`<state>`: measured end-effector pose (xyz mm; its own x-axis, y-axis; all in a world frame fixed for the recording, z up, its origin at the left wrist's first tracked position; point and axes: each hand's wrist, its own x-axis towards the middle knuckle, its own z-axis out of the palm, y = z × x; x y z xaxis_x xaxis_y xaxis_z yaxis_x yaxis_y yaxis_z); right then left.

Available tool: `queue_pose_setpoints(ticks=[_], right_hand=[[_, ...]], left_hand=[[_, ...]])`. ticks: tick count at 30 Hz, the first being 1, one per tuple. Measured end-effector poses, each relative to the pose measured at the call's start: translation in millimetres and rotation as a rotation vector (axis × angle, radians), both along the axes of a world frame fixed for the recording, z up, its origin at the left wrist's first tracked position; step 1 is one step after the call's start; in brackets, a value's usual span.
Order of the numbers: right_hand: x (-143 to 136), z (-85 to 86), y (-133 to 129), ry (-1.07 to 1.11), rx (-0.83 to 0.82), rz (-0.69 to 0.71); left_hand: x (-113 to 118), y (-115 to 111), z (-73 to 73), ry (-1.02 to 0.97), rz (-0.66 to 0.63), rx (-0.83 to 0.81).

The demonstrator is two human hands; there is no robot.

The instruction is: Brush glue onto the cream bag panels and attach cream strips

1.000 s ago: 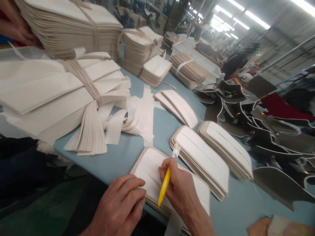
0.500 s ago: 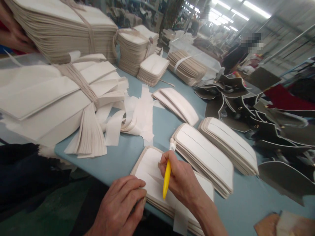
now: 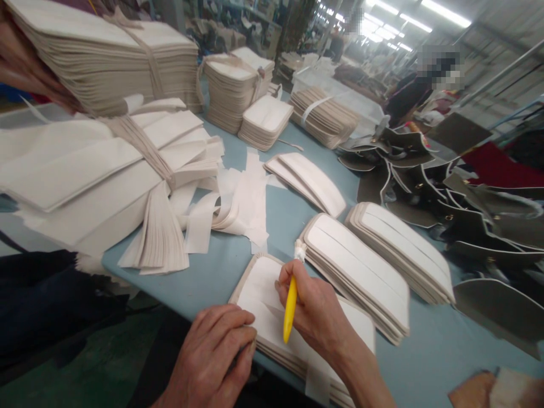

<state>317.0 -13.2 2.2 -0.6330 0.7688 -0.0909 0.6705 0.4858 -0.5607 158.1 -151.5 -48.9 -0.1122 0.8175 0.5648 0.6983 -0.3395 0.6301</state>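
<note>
Yellow pen (image 3: 290, 309) sits in the right hand (image 3: 317, 314), whose grip is pinched tight around it, tip down on the top white piece of a stack (image 3: 266, 294) at the near edge of the blue counter (image 3: 221, 266). The left hand (image 3: 212, 357) lies on the near corner of that stack, fingers curled and pressed onto its edge. Just beside it, on the right, lie 2 more stacks of white pieces (image 3: 361, 266). Big tied bundles (image 3: 85, 164) sit at the left, and dark pieces (image 3: 446, 198) lie at the right.
</note>
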Motion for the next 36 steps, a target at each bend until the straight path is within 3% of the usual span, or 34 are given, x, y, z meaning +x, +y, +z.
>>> queue_pose_setpoints(ticks=[8,15,26,32,36], right_hand=[[-1.5,-2.2,-2.1,-0.040,0.015,-0.006],[-1.8,-1.6,-4.8,-0.062,0.003,-0.006],[-4.4,-3.3,-7.5,-0.052,0.030,-0.043],[-4.1,-6.3,-8.7,-0.043,0.043,-0.046],[-2.6,-5.1,-8.5,-0.056,0.034,-0.055]], left_hand=[[-7.9,-2.2,0.6,0.080,0.027,-0.019],[-21.7,12.4,-3.8,0.318,0.092,-0.016],[-21.2,17.9,-12.8,0.493,0.042,-0.067],[-18.5,10.9,-16.1,0.461,0.026,-0.048],[-21.2,-2.6,-16.1,0.314,-0.007,0.013]])
